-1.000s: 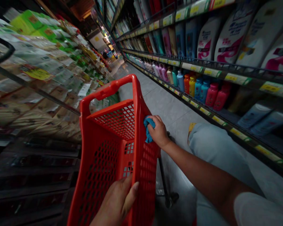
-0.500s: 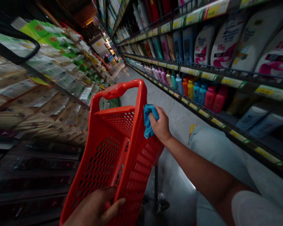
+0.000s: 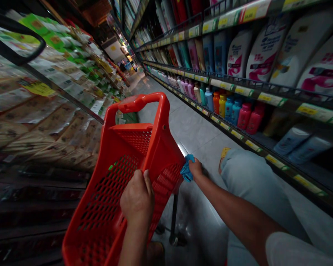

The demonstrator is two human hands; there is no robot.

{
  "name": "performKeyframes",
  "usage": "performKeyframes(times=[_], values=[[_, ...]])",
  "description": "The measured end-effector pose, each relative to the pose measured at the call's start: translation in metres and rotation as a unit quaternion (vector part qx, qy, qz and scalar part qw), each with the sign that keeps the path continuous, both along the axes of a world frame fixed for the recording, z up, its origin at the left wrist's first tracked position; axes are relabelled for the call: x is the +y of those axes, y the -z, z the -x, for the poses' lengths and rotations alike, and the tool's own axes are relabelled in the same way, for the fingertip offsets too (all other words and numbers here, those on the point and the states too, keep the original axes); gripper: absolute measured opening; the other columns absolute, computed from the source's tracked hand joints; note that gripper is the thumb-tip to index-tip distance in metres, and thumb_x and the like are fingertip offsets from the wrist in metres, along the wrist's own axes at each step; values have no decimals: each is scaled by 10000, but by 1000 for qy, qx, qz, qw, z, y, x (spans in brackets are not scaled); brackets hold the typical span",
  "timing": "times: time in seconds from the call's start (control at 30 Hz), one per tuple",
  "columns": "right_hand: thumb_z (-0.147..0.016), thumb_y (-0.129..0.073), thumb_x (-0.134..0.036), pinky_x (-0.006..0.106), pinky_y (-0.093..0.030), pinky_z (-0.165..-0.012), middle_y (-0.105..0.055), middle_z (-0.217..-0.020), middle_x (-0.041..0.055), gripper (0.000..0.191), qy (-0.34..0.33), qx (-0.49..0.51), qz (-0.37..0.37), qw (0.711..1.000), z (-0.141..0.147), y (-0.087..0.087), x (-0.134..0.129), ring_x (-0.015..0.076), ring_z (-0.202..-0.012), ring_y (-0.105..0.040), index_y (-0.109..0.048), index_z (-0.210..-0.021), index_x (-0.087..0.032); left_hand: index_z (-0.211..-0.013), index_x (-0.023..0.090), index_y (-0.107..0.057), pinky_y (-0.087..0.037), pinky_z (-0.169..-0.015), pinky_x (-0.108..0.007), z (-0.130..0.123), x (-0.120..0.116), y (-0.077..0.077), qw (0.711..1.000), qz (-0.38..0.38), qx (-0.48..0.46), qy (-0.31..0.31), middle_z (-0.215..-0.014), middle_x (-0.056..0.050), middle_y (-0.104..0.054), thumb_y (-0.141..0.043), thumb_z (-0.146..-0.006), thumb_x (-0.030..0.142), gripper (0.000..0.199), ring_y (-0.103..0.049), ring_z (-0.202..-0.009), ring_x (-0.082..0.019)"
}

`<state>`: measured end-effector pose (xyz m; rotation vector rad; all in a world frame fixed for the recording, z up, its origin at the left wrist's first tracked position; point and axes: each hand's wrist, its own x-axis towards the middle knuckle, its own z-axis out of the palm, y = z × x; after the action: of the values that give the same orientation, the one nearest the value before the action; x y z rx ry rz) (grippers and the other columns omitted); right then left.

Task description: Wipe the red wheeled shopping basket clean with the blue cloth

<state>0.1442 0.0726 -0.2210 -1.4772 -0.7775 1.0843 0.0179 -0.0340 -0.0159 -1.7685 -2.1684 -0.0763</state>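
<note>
A red plastic shopping cart stands tilted in the view, with a perforated basket and a raised handle at its far end. My left hand is closed over the near side rim of the basket, thumb on the outer side. In my right hand is a crumpled blue cloth, held at the cart's lower right outer edge. The cloth touches or nearly touches the red wall; exactly which I cannot tell. My right fingers are partly hidden behind the cloth.
Shelves of shampoo bottles run along the right, with small coloured bottles lower down. Stacked packaged goods line the left, crossed by a metal bar. Grey tiled floor lies between. My bent knee is close to the right shelf.
My right hand has moved the cloth from near the handle's base down the cart's outer side. My left hand has moved forward along the rim and closed on it.
</note>
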Motion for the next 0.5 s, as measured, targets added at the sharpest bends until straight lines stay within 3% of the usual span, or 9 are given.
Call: performKeyframes(times=[0.07, 0.13, 0.23, 0.3, 0.5], values=[[-791, -479, -274, 331, -537, -720, -605, -685, -4, 139, 2, -14, -21, 1000, 2, -25, 2, 196, -688, -602, -607, -778, -224, -802, 221, -490, -146, -535, -307, 6, -2, 3, 999, -15, 25, 26, -670, -45, -612, -261, -1051, 409, 387, -550, -578, -190], [-837, -486, -265, 369, -535, -895, -672, -926, 55, 217, 7, -30, -116, 993, 3, -64, 1, 218, -911, -642, -651, -967, -211, -798, 217, -502, -170, -534, -307, 12, -4, 4, 998, -23, 37, 51, -675, -44, -628, -260, -1053, 412, 402, -553, -571, -183], [-885, -513, -222, 407, -470, -1072, -613, -1225, 99, 363, 9, -87, -316, 945, 0, -129, -8, 233, -1179, -588, -608, -1235, -242, -792, 214, -526, -226, -541, -307, 21, -9, 6, 995, -41, 35, 79, -654, -41, -633, -260, -1055, 407, 420, -564, -563, -185], [-882, -529, -178, 415, -474, -1079, -574, -1267, 92, 402, 5, -148, -384, 911, -6, -161, -15, 238, -1203, -578, -602, -1263, -282, -778, 213, -541, -268, -551, -307, 27, -14, 8, 992, -57, 31, 105, -637, -39, -630, -260, -1056, 400, 437, -583, -574, -189], [-852, -578, -172, 455, -495, -1027, -563, -1193, 90, 384, 12, -345, -412, 843, -63, -209, 3, 286, -1145, -576, -669, -1210, -279, -860, 204, -616, -368, -600, -300, 45, -30, 18, 984, -88, 5, 154, -707, -46, -675, -305, -1051, 386, 408, -639, -662, -194]])
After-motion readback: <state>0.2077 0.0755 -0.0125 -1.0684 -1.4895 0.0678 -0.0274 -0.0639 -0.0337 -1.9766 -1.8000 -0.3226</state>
